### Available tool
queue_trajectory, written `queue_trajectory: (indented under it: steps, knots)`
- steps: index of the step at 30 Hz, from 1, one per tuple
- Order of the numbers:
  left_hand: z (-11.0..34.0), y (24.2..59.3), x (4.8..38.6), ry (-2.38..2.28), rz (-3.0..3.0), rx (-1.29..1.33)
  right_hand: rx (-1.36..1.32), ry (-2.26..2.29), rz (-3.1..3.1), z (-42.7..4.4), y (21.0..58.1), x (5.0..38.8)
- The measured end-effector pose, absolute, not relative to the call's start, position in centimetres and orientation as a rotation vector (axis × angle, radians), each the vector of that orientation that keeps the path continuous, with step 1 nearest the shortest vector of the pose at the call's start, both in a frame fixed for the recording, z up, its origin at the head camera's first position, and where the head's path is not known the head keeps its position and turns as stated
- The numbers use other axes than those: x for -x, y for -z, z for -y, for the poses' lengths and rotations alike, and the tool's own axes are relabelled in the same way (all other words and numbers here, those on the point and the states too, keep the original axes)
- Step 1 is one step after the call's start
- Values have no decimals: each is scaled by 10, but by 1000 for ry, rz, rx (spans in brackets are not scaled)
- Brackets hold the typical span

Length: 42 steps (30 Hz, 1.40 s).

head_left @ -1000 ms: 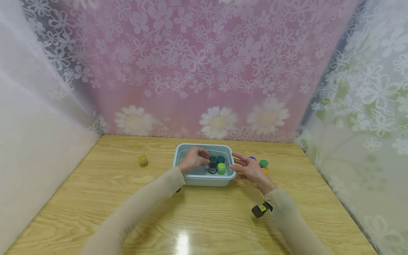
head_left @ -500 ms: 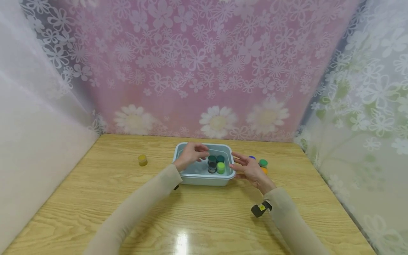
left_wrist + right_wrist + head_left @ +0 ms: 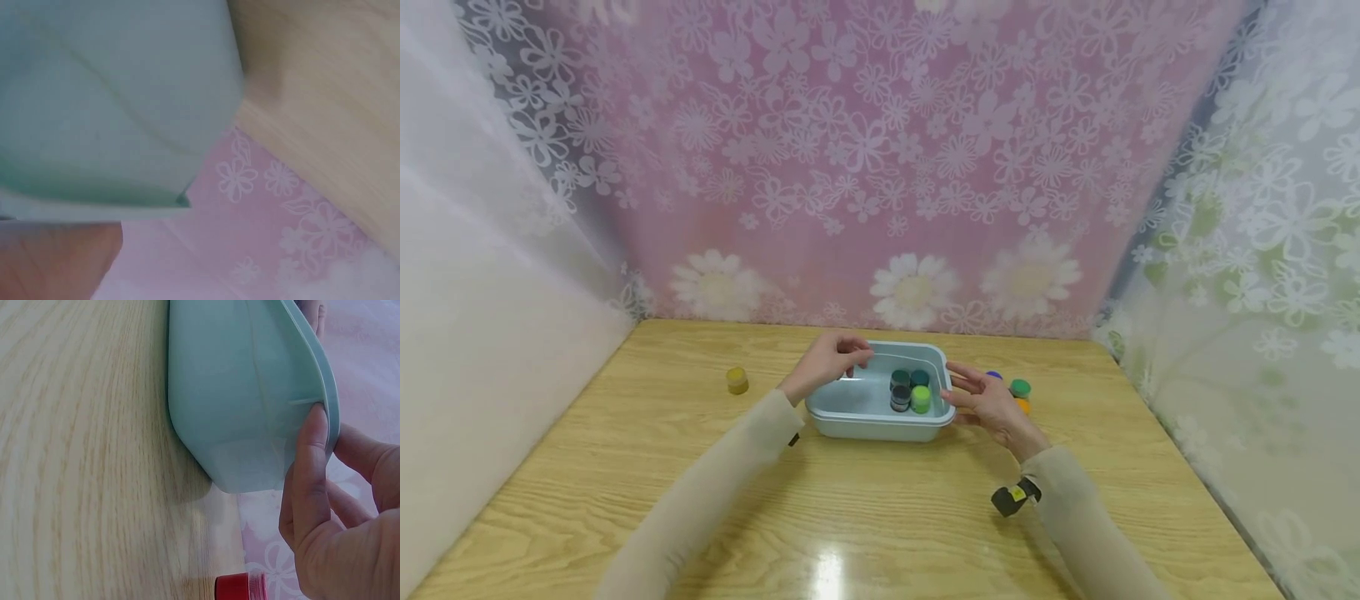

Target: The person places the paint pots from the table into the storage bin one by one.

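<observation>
A pale blue plastic basin (image 3: 880, 430) stands on the table, holding several small lidded jars grouped toward its right end. Among them are a bright green jar (image 3: 921, 399) and a black-lidded jar (image 3: 900, 398), with two dark green ones behind. Over the basin's left end hovers my left hand (image 3: 829, 363), fingers loosely bent and nothing visible in them. My right hand (image 3: 992, 408) holds the basin's right rim; in the right wrist view its thumb (image 3: 362, 450) lies at the rim and its fingers press the outer wall. The left wrist view shows only part of the left hand (image 3: 56, 256) beside the basin.
A yellow jar (image 3: 737, 381) stands alone on the left of the wooden table (image 3: 880, 517). Beyond the right hand are a green-lidded jar (image 3: 1020, 387), an orange one (image 3: 1023, 405) and a blue one (image 3: 993, 375). The right wrist view shows a red-lidded jar (image 3: 240, 586).
My left hand has moved left, away from the jars in the basin, to above its left end. The right hand stays at the rim, and the jars inside have not moved.
</observation>
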<state>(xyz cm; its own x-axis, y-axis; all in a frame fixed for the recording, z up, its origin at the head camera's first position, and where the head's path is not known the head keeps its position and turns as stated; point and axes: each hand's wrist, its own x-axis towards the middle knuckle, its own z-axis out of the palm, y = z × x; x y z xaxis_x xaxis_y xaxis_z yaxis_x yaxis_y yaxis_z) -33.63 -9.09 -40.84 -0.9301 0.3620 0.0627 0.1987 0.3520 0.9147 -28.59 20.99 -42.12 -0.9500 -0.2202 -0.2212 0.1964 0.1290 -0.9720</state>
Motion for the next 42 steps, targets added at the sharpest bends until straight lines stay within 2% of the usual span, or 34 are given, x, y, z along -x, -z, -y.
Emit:
queue_trajectory:
  steps: [20,33,42]
  knots:
    - [154,419,339,-1779,-2421,-290,23,1904,-2096,-210,423,286]
    - [208,418,347,-1614,-2357,-413,32,1899,-2095,-213,424,289]
    - [245,421,346,-1592,-2392,-377,14,1890,-2100,-211,424,289]
